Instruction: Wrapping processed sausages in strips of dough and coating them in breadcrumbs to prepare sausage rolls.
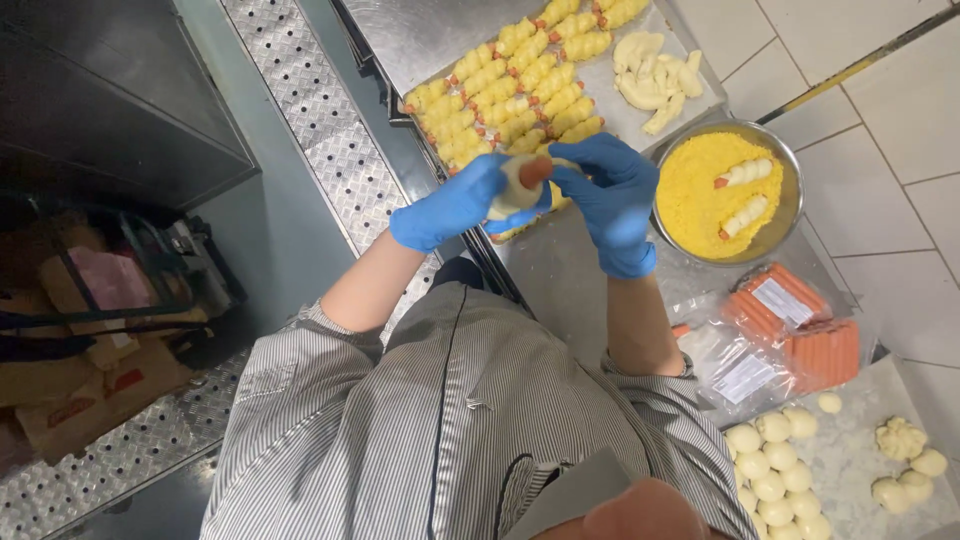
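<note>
Both my hands wear blue gloves and meet over the steel counter (560,270). My left hand (455,205) holds a sausage wrapped in pale dough (522,183), its reddish end showing at the top. My right hand (612,195) pinches the same dough-wrapped sausage from the right side. Just beyond them lies a metal tray (420,40) with several rows of yellow crumbed rolls (520,85) and a small heap of bare wrapped ones (652,78). A round metal bowl (785,150) of yellow crumbs, right of my right hand, holds two wrapped sausages (745,195).
Packs of orange sausages (795,330) lie on the counter at the right. Several dough balls (775,470) sit on a sheet at the lower right. Diamond-plate flooring (330,140) runs along the left, with cardboard boxes (90,380) and a dark cabinet (110,90) beyond it.
</note>
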